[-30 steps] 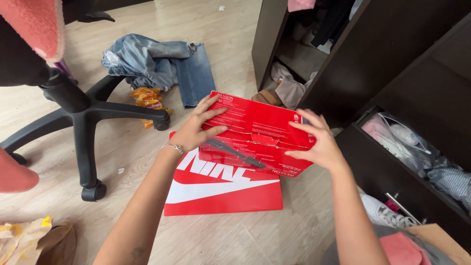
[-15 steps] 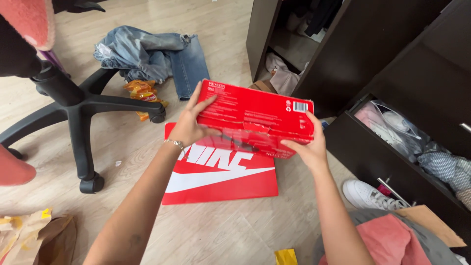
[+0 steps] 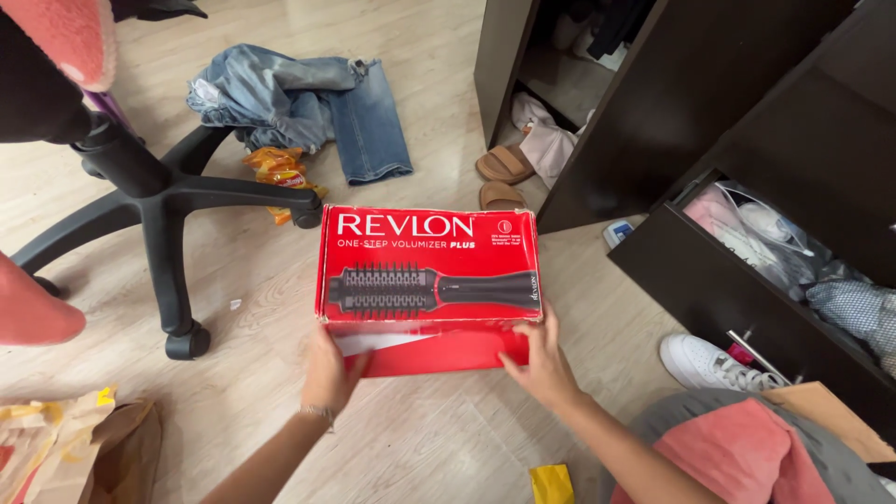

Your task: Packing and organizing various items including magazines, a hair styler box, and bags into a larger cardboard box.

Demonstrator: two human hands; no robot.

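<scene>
A red box (image 3: 429, 266) sits mid-frame, held just above the floor (image 3: 439, 439) with its printed face up toward the camera. Left hand (image 3: 327, 373) grips the lower left corner from beneath, thumb side on the edge; right hand (image 3: 541, 366) clamps the lower right corner, fingers curled over the near edge. Both are clenched on the box. A flat red lid (image 3: 439, 353) lies on the floor directly under it, showing below the near edge.

The box looks like stiff cardboard, probably light to moderate in weight, rigid enough to carry by its corners; the glossy face may be a little slippery, so the edges and corners seem the safest hold.

Its long axis runs left to right across the frame; the brush pictured on it points its bristled head left.

Around it: chair base (image 3: 168, 201) at left, jeans (image 3: 299, 103) upper left, snack bag (image 3: 280, 173) below them, sandals (image 3: 504, 177) by the dark wardrobe (image 3: 672, 103), white shoe (image 3: 709, 366) at lower right
</scene>
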